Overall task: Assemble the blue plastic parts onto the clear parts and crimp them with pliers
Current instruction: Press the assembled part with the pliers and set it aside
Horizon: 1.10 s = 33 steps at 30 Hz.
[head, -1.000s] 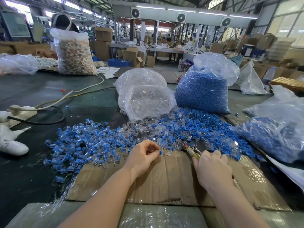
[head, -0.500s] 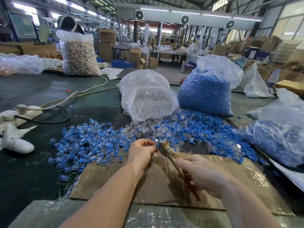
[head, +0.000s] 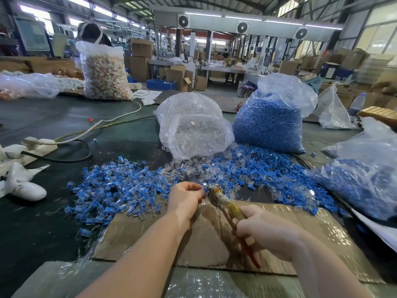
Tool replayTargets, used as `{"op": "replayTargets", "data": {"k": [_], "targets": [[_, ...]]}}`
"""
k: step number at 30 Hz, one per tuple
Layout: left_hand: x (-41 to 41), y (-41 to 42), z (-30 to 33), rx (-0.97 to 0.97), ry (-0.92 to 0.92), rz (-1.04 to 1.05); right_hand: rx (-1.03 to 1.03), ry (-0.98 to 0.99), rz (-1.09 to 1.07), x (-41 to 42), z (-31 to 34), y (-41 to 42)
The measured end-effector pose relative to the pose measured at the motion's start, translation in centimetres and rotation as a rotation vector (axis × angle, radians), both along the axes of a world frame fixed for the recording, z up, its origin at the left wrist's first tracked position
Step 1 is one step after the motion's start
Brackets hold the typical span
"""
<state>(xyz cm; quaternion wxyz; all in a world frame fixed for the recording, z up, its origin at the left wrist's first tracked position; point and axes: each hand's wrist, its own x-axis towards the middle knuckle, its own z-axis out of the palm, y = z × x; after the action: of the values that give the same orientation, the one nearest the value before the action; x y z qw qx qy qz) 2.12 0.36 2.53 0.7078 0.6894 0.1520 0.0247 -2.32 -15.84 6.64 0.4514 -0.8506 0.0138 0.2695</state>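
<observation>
My left hand [head: 185,197] pinches a small blue-and-clear part [head: 204,187] at its fingertips, above the cardboard sheet [head: 212,237]. My right hand [head: 264,231] grips the handles of the pliers [head: 227,206], and the jaws meet the part. A heap of assembled blue-and-clear pieces [head: 111,190] lies to the left. Loose blue parts [head: 268,168] and clear parts [head: 184,168] are spread just beyond my hands.
A bag of clear parts [head: 193,130] and a bag of blue parts [head: 270,121] stand behind the heaps. Another bag of blue pieces [head: 365,181] lies at the right. A power strip with cables [head: 32,145] and a white object [head: 21,186] lie at the left.
My right hand lifted the pliers from the cardboard and swung the jaws to the part in my left hand. Its fingers have now closed round the handles.
</observation>
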Motion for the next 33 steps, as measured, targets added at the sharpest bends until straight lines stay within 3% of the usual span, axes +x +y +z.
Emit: {"op": "replayTargets", "data": {"k": [28,31,33], "targets": [[-0.2,-0.8,0.2,-0.105,0.081,0.022,0.033,-0.118,-0.003,-0.6,-0.1,0.3],[0.0,-0.2,0.1,-0.019,0.024,0.052,0.259,-0.050,-0.136,-0.6,-0.4,-0.1],[0.2,0.8,0.0,0.234,-0.056,0.104,0.107,-0.241,-0.184,-0.4,-1.3,-0.5]]}}
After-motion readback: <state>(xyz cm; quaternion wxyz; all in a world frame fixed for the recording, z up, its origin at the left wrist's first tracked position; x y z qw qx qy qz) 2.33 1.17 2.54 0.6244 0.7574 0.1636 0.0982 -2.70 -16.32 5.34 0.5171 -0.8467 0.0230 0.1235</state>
